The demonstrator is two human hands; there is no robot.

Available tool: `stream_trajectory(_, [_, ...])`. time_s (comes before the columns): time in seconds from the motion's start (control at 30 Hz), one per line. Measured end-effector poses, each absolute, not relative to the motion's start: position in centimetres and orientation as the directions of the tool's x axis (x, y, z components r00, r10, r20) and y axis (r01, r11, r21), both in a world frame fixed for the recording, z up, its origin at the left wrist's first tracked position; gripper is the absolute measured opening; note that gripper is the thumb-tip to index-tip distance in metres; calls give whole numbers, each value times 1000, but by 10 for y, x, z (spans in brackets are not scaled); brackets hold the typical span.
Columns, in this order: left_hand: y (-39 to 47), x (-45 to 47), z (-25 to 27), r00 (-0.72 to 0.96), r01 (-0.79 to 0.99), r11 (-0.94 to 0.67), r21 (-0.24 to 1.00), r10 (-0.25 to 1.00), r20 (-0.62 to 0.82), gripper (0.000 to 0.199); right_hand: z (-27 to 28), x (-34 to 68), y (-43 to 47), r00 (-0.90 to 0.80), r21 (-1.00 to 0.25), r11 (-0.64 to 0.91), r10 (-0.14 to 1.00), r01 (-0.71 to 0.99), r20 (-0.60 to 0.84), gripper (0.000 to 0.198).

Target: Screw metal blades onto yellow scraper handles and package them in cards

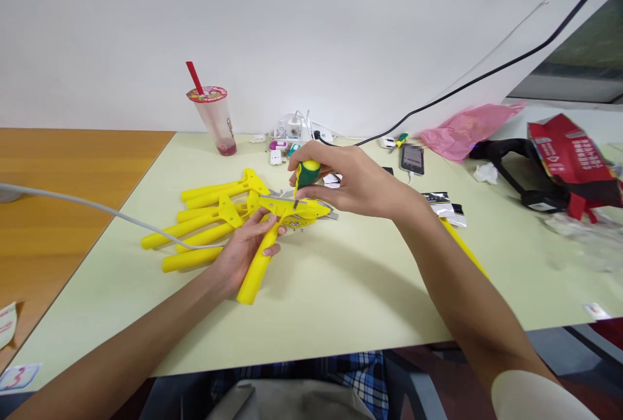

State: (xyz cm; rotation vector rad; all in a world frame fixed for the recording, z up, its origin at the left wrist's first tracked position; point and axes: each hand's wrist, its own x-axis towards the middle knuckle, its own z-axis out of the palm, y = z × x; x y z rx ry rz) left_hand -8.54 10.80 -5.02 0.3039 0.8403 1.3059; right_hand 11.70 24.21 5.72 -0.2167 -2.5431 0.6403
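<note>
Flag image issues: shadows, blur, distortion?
Head view: soft shadow on the table beside the right forearm; head view: pixelated patch by the phone; head view: apparent wide-angle stretch towards the edges, screwdriver tip too small to judge focus.

Screwdriver handle (308,176) partly hidden by the right hand (359,176), phone (412,159) text illegibly small.

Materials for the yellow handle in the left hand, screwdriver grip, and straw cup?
Yellow handle: likely moulded plastic, satin; even colour, soft highlights.
Screwdriver grip: probably smooth plastic, maybe part rubber, being two-tone yellow and green; partly hidden, so unsure.
Cup: likely thin plastic, frosted-looking; walls translucent, reddish at base.
</note>
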Motion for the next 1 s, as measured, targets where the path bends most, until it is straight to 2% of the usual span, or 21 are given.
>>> stream_trajectory(0.33, [106,-83,-54,57,-730,261,632,944,-324,26,52,116,246,-813,-340,938,250,69,526,48])
stream_trajectory(0.57, [105,-83,-54,68,-721,259,643,950,-306,26,52,114,244,-808,-272,960,209,63,551,44])
stream_trajectory(1.0, [106,-84,-55,60,-722,256,643,949,-310,28,54,114,243,-784,-205,957,287,206,551,56])
